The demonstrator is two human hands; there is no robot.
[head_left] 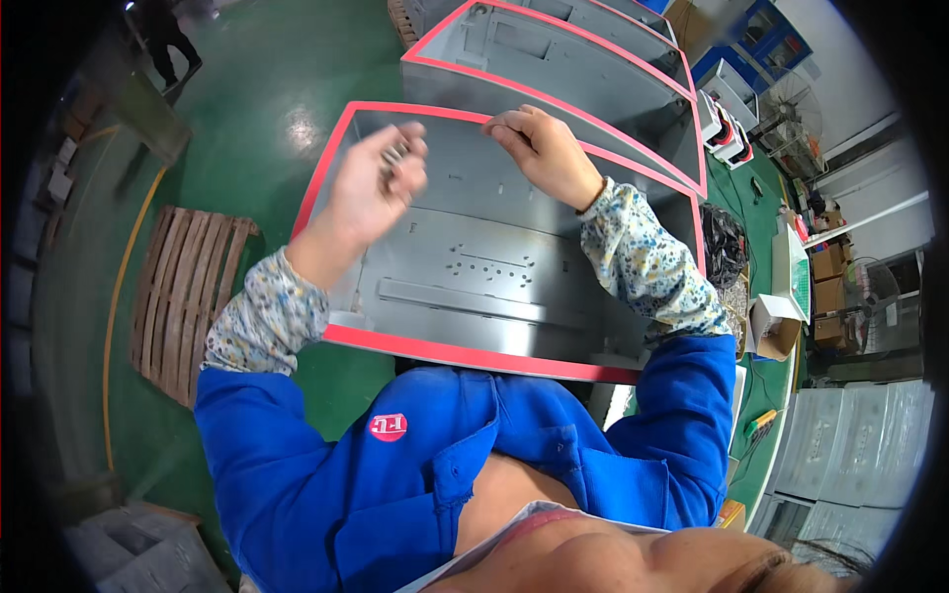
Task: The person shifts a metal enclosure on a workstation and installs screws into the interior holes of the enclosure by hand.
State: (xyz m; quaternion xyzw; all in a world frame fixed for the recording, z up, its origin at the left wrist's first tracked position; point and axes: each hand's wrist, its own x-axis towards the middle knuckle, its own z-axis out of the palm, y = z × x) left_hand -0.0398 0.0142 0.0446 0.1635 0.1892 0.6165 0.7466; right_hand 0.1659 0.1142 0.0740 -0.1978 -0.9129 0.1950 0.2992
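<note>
Head view: your left hand (381, 188) curls round some small metal bits (393, 156), blurred, above the open box (435, 237). Your right hand (546, 153) has its fingertips drawn together near the far stretch of the red rim (435, 352); whether they pinch anything cannot be told. Loosen your left fingers too far and a bit could slip out, drop into the box and get lost among the dark spots (484, 269). Your right sleeve (643, 257), over the box's right side, might snag the rim.
</note>
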